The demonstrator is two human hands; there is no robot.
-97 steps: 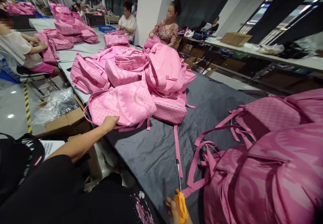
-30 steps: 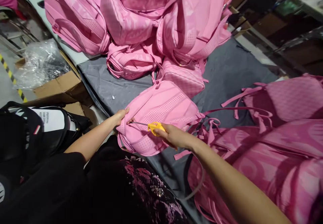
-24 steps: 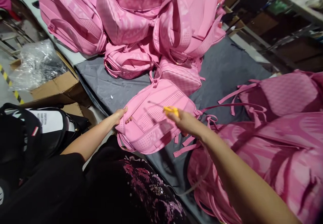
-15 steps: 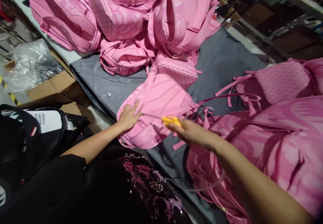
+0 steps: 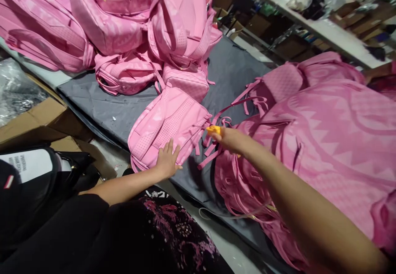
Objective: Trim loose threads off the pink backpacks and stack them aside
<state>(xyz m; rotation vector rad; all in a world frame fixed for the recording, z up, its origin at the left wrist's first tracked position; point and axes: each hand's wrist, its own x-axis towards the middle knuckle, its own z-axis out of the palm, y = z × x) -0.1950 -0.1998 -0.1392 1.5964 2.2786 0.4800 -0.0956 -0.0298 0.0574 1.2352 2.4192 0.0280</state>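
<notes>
Spread flat, the left hand point(image 5: 168, 162) rests on the near edge of a pink backpack point(image 5: 168, 126) lying on grey cloth point(image 5: 100, 113). It should handle light and soft, best held by its edge. Its upturned side shows dotted padding point(image 5: 178, 115) and loose straps point(image 5: 197, 147). Rightward, the right hand point(image 5: 230, 139) is wrapped round a yellow-handled tool point(image 5: 214, 130).

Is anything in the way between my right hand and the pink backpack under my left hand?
Nothing solid visible blocks it. Your right hand holds a yellow-handled tool pointing toward the backpack. Loose pink straps lie around that gap; whether any touches the tool's thin shaft is too small to tell.
</notes>
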